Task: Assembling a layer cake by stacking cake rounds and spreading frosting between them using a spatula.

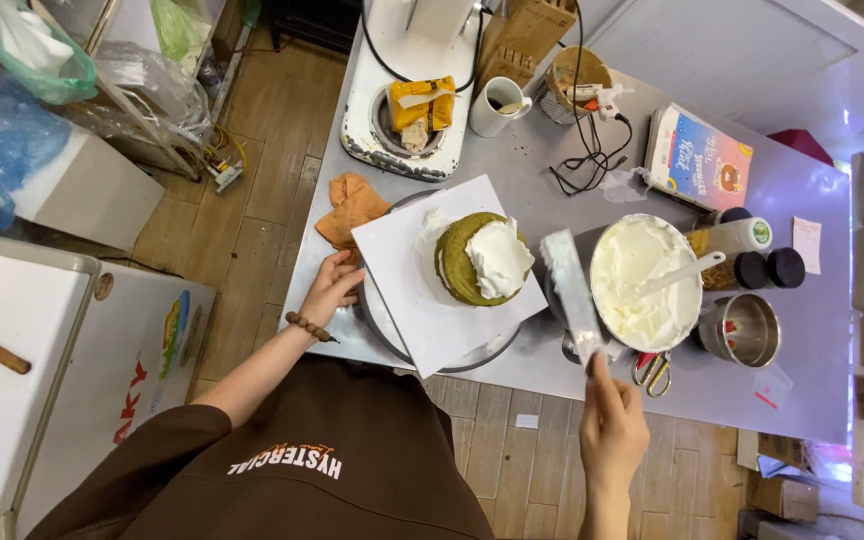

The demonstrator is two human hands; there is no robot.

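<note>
1. The right hand [612, 425] has its fingers shut on a long flat spatula [574, 295] smeared with cream; cream could drip onto the table [802, 200].
2. The left hand [330, 288], fingers loose, touches the white square board [407, 290]; a push might slide the round green cake [472, 260] sitting on it.
3. The soft white cream heaped on top looks likely to slump.

cake [472, 262] on board [402, 300] on turntable [377, 320] | cream bowl [687, 315] right | mixer [407, 110] behind
</note>
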